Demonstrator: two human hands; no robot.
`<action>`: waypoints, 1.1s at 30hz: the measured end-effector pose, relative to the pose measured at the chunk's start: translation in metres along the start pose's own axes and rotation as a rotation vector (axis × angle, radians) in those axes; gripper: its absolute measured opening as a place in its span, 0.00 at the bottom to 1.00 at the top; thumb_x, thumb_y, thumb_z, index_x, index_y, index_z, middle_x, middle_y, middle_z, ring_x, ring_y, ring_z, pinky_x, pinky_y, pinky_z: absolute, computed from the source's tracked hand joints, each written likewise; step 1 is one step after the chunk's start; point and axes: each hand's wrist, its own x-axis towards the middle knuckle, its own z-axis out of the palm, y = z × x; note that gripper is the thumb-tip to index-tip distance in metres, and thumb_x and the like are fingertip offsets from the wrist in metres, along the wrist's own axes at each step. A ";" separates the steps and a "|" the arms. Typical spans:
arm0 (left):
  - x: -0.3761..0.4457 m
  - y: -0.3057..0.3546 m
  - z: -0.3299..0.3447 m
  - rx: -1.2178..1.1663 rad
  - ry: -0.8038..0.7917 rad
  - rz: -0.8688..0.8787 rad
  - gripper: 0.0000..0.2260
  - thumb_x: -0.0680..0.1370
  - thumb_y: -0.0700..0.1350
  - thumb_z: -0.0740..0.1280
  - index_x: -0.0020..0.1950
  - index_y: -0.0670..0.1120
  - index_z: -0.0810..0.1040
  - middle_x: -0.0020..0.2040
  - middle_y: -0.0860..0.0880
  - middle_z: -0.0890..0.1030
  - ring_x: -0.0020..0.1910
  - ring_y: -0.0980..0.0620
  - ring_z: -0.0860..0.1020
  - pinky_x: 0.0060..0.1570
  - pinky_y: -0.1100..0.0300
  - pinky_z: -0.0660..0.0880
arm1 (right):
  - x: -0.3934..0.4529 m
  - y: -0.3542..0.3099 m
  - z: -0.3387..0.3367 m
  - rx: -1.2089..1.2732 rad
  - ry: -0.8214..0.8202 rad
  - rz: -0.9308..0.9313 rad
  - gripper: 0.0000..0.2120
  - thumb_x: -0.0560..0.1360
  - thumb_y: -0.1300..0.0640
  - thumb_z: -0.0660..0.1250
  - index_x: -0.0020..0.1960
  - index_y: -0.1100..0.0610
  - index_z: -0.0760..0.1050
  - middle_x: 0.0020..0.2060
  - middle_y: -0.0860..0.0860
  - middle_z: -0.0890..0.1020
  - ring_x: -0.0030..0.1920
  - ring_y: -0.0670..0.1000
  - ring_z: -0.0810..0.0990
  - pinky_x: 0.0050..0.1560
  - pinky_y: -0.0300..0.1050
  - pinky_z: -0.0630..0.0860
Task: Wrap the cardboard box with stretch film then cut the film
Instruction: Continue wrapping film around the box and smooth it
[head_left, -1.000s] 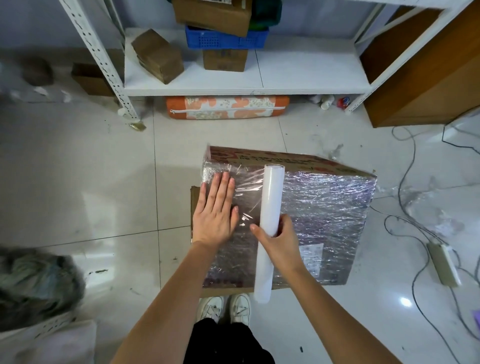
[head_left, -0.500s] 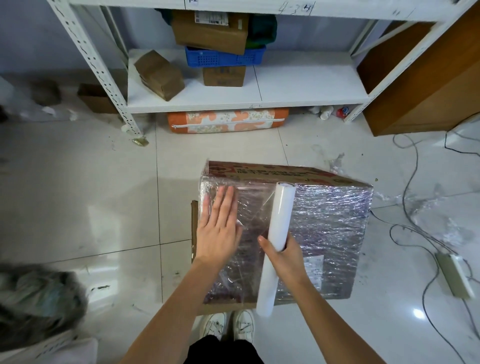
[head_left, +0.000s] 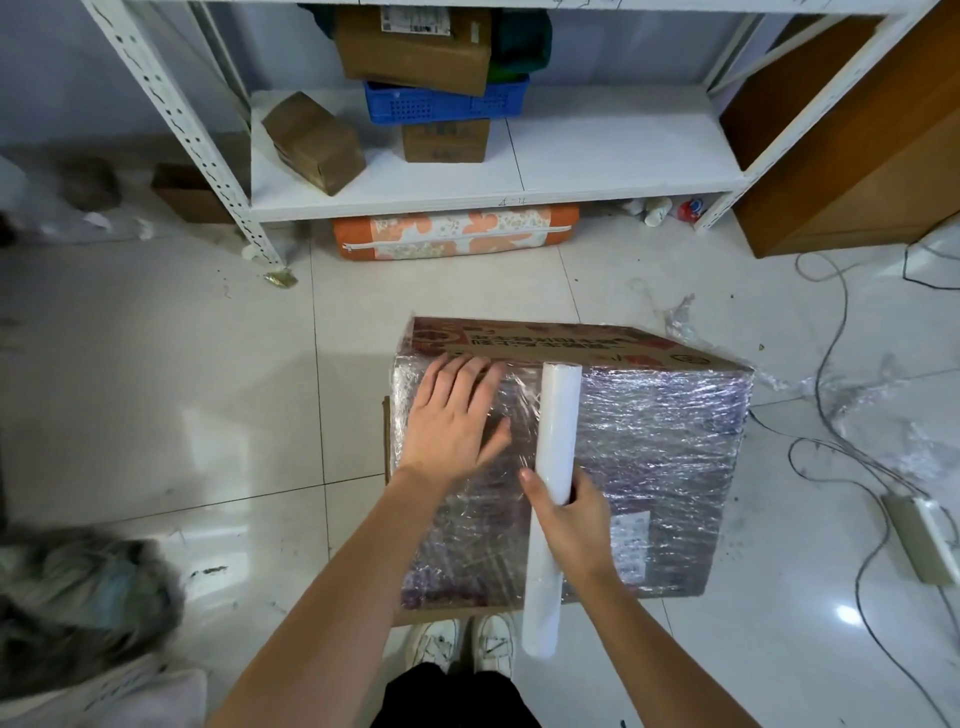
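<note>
Hands worked on a film-wrapped box that stood on a tiled floor.

White shoes (head_left: 460, 644) showed at the bottom edge, and just above them the right hand (head_left: 574, 525) was curled around a white stretch film roll (head_left: 556, 447), which lay along the box top with its near end overhanging the front edge. The left hand (head_left: 452, 415) lay flat with its fingers straight and slightly spread, pressing the film on the left part of the top. The cardboard box (head_left: 649, 447) sat on the floor directly in front of the person, its top covered in crinkled film and its printed far side bare. To the right, a power strip (head_left: 922, 535) and cables lay on the tiles. Beyond stood a white shelf (head_left: 597, 161) holding small boxes and a blue crate (head_left: 441, 104), with an orange cushion (head_left: 457, 234) beneath.
</note>
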 end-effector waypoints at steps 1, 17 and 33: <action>0.000 0.000 -0.002 -0.017 -0.010 -0.024 0.23 0.75 0.54 0.57 0.64 0.41 0.70 0.57 0.41 0.78 0.59 0.43 0.71 0.67 0.49 0.60 | 0.000 -0.001 -0.001 0.003 0.007 -0.005 0.10 0.70 0.46 0.71 0.41 0.50 0.72 0.34 0.48 0.79 0.35 0.46 0.78 0.34 0.39 0.74; 0.008 -0.027 -0.015 -0.102 -0.003 -0.326 0.19 0.77 0.47 0.58 0.57 0.35 0.77 0.61 0.37 0.77 0.66 0.40 0.72 0.69 0.52 0.62 | 0.006 -0.013 -0.002 0.045 -0.017 0.014 0.10 0.72 0.48 0.71 0.37 0.50 0.72 0.33 0.48 0.78 0.34 0.45 0.77 0.35 0.41 0.76; 0.039 0.033 -0.028 -0.041 -0.435 -0.127 0.30 0.75 0.54 0.45 0.71 0.42 0.68 0.65 0.45 0.76 0.63 0.47 0.72 0.65 0.55 0.58 | 0.012 -0.002 -0.002 0.043 -0.008 0.010 0.15 0.70 0.45 0.71 0.45 0.57 0.76 0.35 0.51 0.81 0.35 0.51 0.80 0.32 0.43 0.75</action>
